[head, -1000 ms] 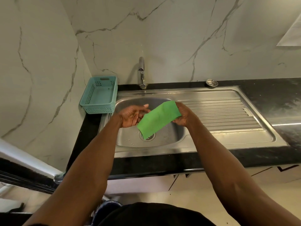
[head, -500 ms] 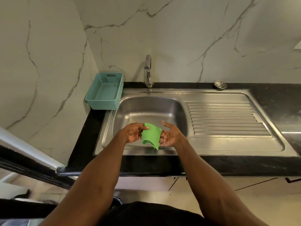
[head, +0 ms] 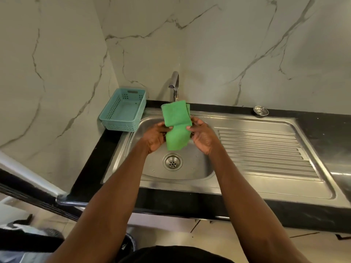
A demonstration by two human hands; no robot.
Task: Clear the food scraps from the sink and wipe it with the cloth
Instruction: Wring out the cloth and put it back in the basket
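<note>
A green cloth (head: pixel 176 126), folded in layers, is held upright over the steel sink (head: pixel 190 168). My left hand (head: pixel 154 136) pinches its left edge and my right hand (head: pixel 202 135) pinches its right edge, both above the basin. The cloth's top stands up in front of the tap (head: pixel 174 84). The drain (head: pixel 172 161) lies bare below my hands, and I see no scraps in the basin.
A teal plastic basket (head: pixel 123 111) stands empty on the black counter left of the sink. The ribbed drainboard (head: pixel 266 150) stretches to the right. A loose metal strainer (head: pixel 260 111) lies at the back. Marble walls close the corner.
Both hands have moved from the sink's near edge to above the basin's middle. The cloth, bunched small between them before, now stands taller in folded layers.
</note>
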